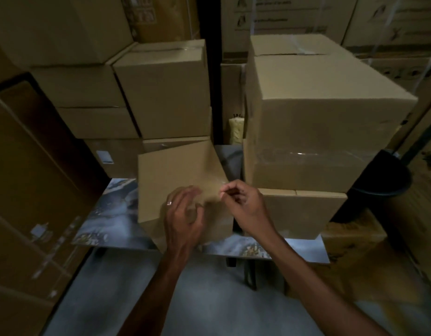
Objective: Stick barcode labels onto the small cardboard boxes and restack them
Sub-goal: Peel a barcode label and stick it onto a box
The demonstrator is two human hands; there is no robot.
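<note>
Far to my left I see tall brown cartons (28,190) leaning close, one with a small white sticker (38,230). Next comes a left stack (127,93) of plain boxes, and one low box there has a white label (104,156). In the middle a small box (178,175) sits on a low table (112,214) with a blue and white swirly top. The box is turned a little, with one corner toward the back. My left hand (183,214) is over the near part of that box. Its fingers are bent and blurry, and there is a ring (169,203) on one finger. I cannot tell if it holds anything. My right hand (243,202) is just beside it, at the right corner of the box. Its thumb and first finger are pinched together at the tips, but it is too dim for me to see what is between them. On the right is a right stack (318,122) of bigger boxes on the same table. Past it, far right, stands a dark round bin (384,175).
</note>
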